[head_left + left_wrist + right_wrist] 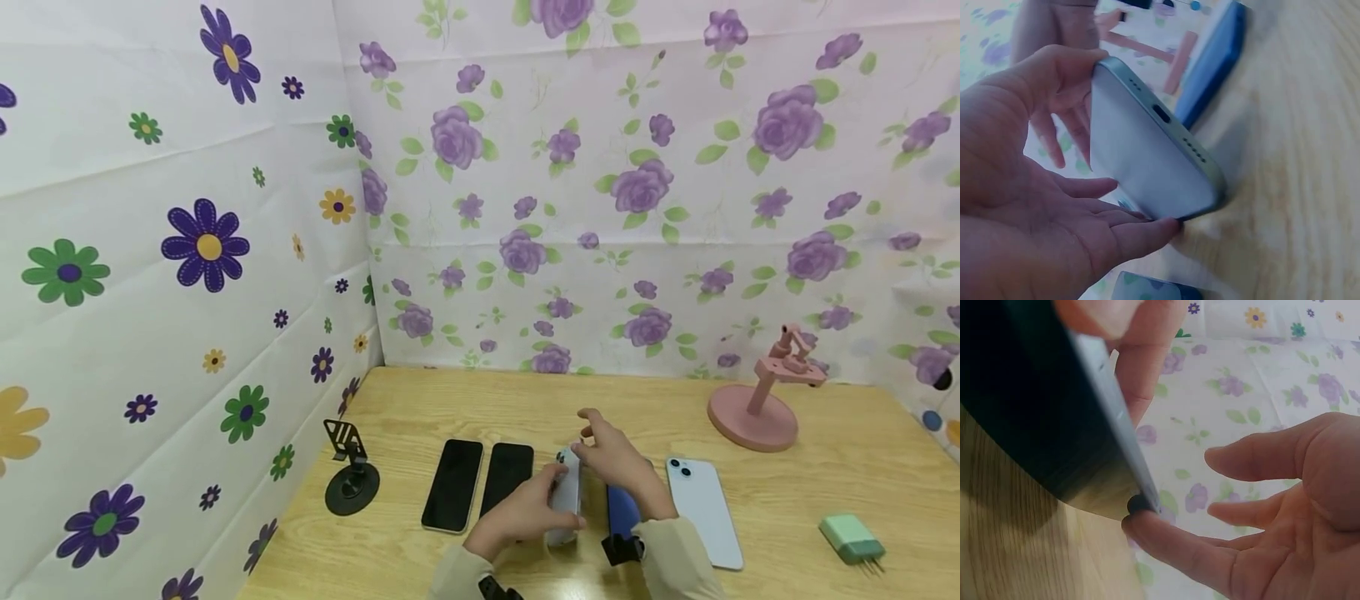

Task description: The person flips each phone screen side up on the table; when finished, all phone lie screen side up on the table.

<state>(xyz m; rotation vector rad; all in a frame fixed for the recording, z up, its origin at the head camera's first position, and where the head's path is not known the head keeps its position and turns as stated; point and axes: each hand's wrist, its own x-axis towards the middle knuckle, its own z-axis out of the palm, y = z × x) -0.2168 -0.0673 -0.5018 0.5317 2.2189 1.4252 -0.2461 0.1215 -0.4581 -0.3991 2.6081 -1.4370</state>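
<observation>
A pale smartphone [567,492] is held tilted up on its edge above the wooden table. My left hand [525,508] grips it by its sides, thumb on one edge and fingers on the other. Its bottom end with the charging port [1161,113] faces the left wrist camera. In the right wrist view the phone's dark screen side [1029,406] shows. My right hand [618,458] is at the camera end; one extended fingertip touches the corner by the lens bump [1139,503], while the thumb and other fingers stay apart from the phone.
Two black-screened phones [453,486] lie to the left, beyond them a black folding stand [352,487]. Right of the hands lie a blue phone [622,508] and a light blue phone [703,510]. A pink stand [753,417] and green charger [852,538] stand farther right.
</observation>
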